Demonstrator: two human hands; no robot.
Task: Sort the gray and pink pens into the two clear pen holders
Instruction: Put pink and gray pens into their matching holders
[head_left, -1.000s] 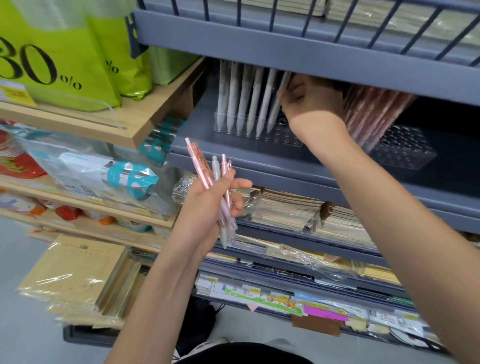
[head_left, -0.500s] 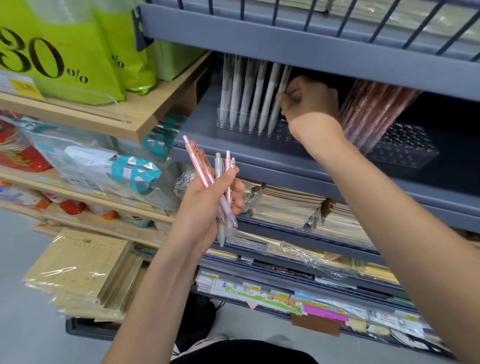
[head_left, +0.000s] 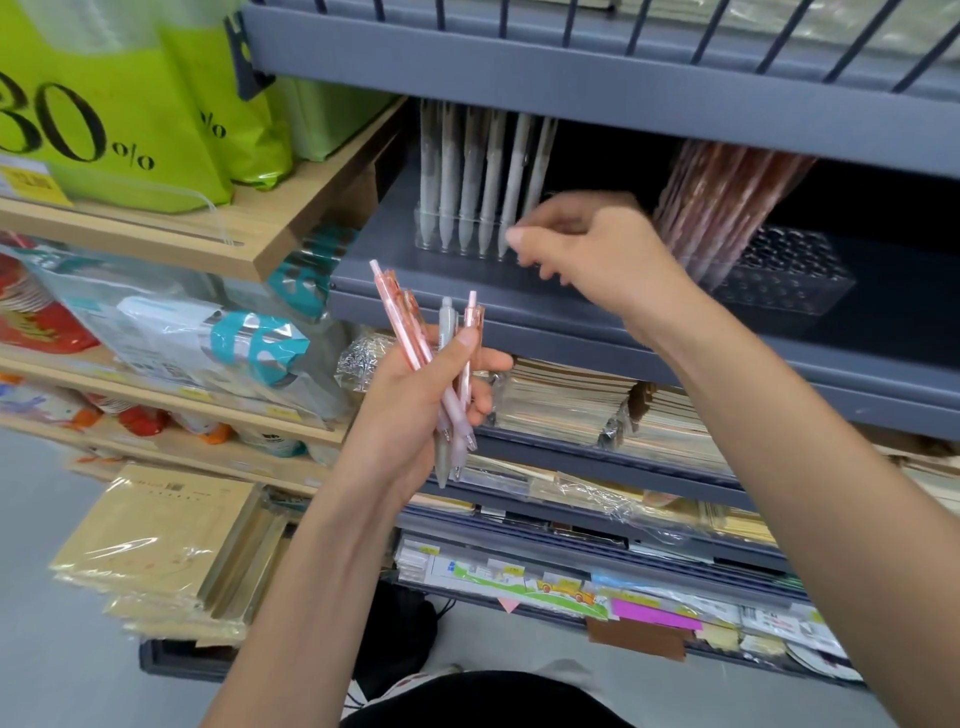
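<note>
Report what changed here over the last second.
The right hand let go of the end pen in the row of gray pens in the left clear holder. It drew back and down toward the person. It is blurred, and no pen shows in it. The left hand grips the same bundle of pens. The pink pens in the other holder stand as before.

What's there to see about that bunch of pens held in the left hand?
The bunch of slim translucent plastic pens is a fanned handful: several pink ones and one pale gray pen among them. They are click pens, with push buttons and clips at the top, and soft-looking grips and tips pointing down. They stand nearly upright, the leftmost pink one tilted left. The left hand grips them round their middles, in the air before the gray metal shelf, touching nothing else.
</note>
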